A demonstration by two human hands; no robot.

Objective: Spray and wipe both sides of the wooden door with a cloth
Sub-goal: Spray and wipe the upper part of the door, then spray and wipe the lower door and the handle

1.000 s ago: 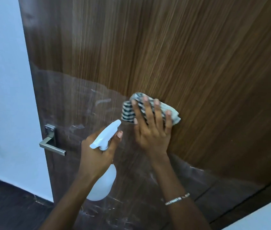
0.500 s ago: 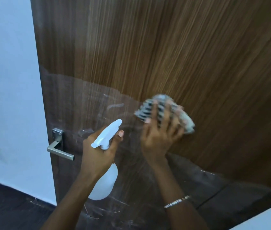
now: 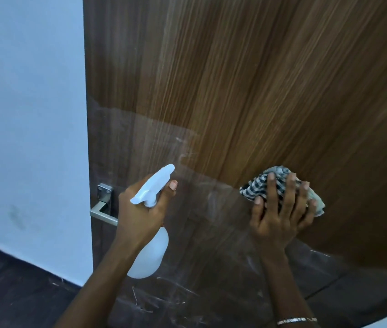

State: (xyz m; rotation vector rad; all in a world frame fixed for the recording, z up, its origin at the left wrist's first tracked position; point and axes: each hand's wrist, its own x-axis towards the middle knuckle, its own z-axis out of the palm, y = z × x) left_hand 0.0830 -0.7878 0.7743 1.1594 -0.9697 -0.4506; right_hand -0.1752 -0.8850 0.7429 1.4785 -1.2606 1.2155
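Note:
The brown wooden door (image 3: pixel 247 79) fills most of the view, its lower part dull and streaked. My right hand (image 3: pixel 280 214) presses a crumpled black-and-white checked cloth (image 3: pixel 275 179) flat against the door, fingers spread over it. To the left, my left hand (image 3: pixel 142 209) grips the neck of a white spray bottle (image 3: pixel 149 254), nozzle pointing up and right toward the door; the hand hides the trigger.
A metal lever handle (image 3: pixel 103 209) sticks out at the door's left edge, just left of my left hand. A pale blue wall (image 3: pixel 26 114) lies left of the door. Dark floor (image 3: pixel 10 292) shows at the lower left.
My right hand has slid the cloth to the right across the door. The left hand with the bottle has held about the same place. The view shifted, so the door edge sits further right.

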